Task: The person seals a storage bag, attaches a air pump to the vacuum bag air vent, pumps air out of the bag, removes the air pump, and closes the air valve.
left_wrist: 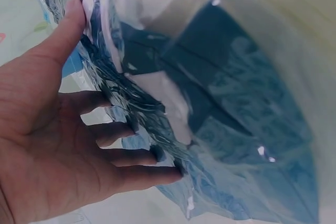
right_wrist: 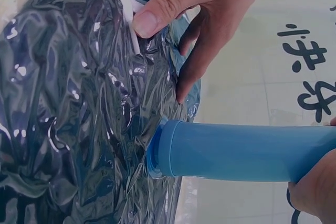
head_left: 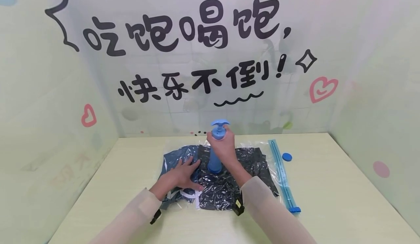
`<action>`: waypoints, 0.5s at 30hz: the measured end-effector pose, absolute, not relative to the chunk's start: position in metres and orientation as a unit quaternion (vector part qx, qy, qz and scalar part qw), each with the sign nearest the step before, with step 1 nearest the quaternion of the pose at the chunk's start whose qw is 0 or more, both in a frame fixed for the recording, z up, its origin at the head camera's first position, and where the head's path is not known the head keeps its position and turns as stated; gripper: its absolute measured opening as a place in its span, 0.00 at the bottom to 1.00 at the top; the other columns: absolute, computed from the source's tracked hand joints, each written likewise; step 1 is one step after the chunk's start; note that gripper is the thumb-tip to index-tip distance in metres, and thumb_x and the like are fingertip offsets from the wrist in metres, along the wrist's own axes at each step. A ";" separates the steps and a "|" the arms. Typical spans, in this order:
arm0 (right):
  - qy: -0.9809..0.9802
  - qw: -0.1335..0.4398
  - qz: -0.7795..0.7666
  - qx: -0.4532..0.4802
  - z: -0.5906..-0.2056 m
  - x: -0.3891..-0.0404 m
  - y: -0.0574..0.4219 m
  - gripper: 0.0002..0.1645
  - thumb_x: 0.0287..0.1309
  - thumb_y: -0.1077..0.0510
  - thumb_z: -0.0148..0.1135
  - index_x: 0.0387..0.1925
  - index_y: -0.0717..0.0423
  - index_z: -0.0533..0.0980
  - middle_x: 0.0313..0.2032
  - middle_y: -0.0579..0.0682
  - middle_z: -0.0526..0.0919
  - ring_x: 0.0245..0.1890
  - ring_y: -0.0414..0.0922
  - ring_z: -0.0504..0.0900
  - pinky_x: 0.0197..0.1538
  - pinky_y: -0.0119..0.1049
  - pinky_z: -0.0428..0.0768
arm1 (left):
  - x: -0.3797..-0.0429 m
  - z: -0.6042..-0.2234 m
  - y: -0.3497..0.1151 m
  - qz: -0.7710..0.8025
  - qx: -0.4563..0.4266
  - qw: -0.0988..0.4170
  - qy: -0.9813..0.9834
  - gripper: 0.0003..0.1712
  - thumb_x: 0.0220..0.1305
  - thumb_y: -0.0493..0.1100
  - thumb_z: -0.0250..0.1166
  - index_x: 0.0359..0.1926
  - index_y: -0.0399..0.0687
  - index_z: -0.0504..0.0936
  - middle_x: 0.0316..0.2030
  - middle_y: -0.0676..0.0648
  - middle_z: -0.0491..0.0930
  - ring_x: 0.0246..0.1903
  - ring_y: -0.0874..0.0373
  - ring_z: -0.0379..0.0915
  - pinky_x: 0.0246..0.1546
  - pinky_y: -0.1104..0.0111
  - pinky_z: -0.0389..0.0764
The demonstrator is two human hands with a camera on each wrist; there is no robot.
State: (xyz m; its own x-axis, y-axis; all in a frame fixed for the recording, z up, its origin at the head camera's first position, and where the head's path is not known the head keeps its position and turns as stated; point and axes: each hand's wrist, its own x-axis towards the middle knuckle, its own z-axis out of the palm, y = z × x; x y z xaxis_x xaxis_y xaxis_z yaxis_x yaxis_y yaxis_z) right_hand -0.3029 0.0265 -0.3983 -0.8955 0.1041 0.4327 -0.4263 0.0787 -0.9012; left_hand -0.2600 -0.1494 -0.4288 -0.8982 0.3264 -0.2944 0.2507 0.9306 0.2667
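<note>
A clear vacuum storage bag (head_left: 220, 195) lies flat with dark and blue folded clothes inside, its film wrinkled tight over them. On its middle stands a blue hand pump (head_left: 214, 161), its base against the bag in the right wrist view. My right hand (head_left: 225, 146) grips the pump's barrel near the top, below the wing-shaped handle (head_left: 220, 122). With fingers spread, my left hand (head_left: 181, 174) rests on the bag left of the pump. In the left wrist view its fingertips touch the film over the blue cloth (left_wrist: 252, 103).
A turquoise zip strip (head_left: 283, 174) runs along the bag's right edge, with a blue slider (head_left: 294, 209) at its near end. Right of the strip lies a round blue cap (head_left: 287, 157). Printed wall panels enclose the pale table (head_left: 108, 185) at the back and sides.
</note>
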 end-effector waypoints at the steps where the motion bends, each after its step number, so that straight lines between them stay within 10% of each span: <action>1: -0.709 0.197 0.668 0.113 -0.398 -0.303 0.026 0.09 0.58 0.64 0.69 0.34 0.59 0.74 0.20 0.45 0.77 0.22 0.43 0.75 0.34 0.40 0.75 | -0.260 -0.429 -0.149 0.113 0.149 0.168 0.968 0.61 0.54 0.66 0.76 0.79 0.46 0.57 0.77 0.33 0.47 0.72 0.23 0.39 0.63 0.31 0.55; 15: -0.707 0.181 0.670 0.136 -0.397 -0.303 0.030 0.09 0.58 0.66 0.68 0.33 0.58 0.74 0.21 0.45 0.77 0.23 0.43 0.74 0.35 0.40 0.75 | -0.264 -0.427 -0.148 0.113 0.150 0.169 0.968 0.59 0.54 0.63 0.77 0.79 0.45 0.59 0.77 0.32 0.49 0.72 0.24 0.40 0.65 0.34 0.54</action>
